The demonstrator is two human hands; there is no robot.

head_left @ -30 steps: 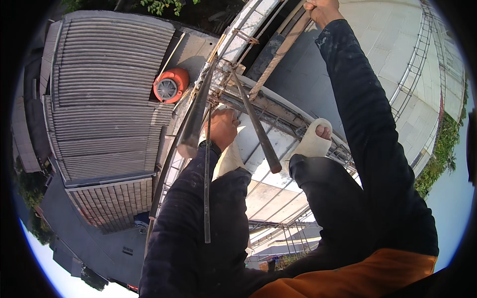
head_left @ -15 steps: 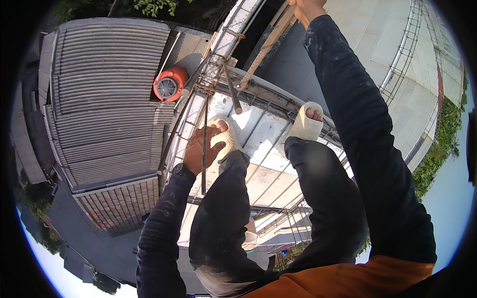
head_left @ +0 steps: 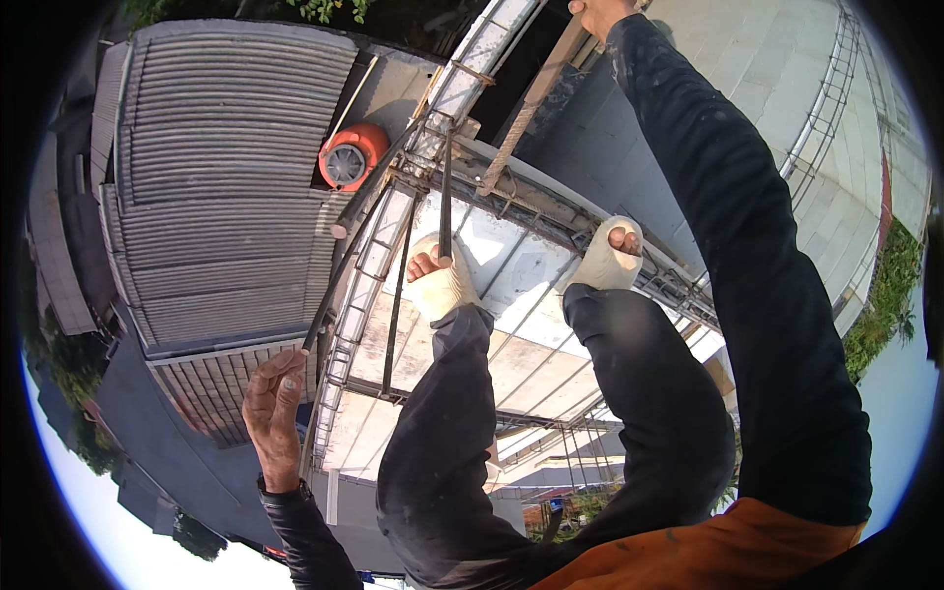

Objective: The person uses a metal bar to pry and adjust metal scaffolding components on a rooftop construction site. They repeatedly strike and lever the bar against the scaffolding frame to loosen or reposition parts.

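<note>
My left hand (head_left: 275,418) is raised at the lower left, fingers loosely bent and thumb a little apart, with nothing plainly held. The lower end of a dark steel bar (head_left: 324,307) is right by its fingertips; contact cannot be made out. At the top edge my right hand (head_left: 602,14), partly cut off, is closed around the upper part of a wooden post (head_left: 553,74). Another steel bar (head_left: 445,202) points down over my left foot (head_left: 438,280). My right foot (head_left: 610,254), also in a cream open-toed covering, stands by the rebar cage (head_left: 669,290).
Below me is a white panel surface (head_left: 521,275) crossed by thin bars. A corrugated roof (head_left: 226,177) lies to the left, with an orange tank (head_left: 354,157) beside it. A rebar column (head_left: 472,74) rises at top center; pale roofing (head_left: 757,88) spreads to the right.
My left hand has moved down and left, away from the bar over my left foot. The view has shifted slightly. My right hand stays at the wooden post.
</note>
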